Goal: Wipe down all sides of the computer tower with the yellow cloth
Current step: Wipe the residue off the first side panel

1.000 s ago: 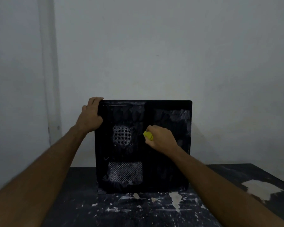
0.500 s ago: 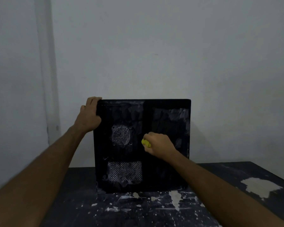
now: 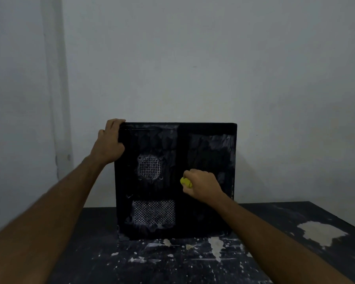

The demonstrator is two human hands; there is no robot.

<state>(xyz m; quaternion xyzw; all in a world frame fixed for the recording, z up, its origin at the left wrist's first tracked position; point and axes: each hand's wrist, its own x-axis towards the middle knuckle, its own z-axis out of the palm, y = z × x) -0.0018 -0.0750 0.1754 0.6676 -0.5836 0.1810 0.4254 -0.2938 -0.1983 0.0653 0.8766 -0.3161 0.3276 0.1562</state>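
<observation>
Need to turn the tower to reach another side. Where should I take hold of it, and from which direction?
Judging by its pose, grip the computer tower by its top corners, coming from above. It stands upright on the table, so the straight top edge is free. The left hand already grips the top left corner; the right hand holds the yellow cloth.

Most of the yellow cloth [image 3: 185,182] is buried inside the right hand [image 3: 202,185]; only a small bunched end shows at centre frame. The left hand's [image 3: 109,141] fingertips disappear over the computer tower's [image 3: 205,201] upper left corner. Both forearms are cut off by the bottom edge.
</observation>
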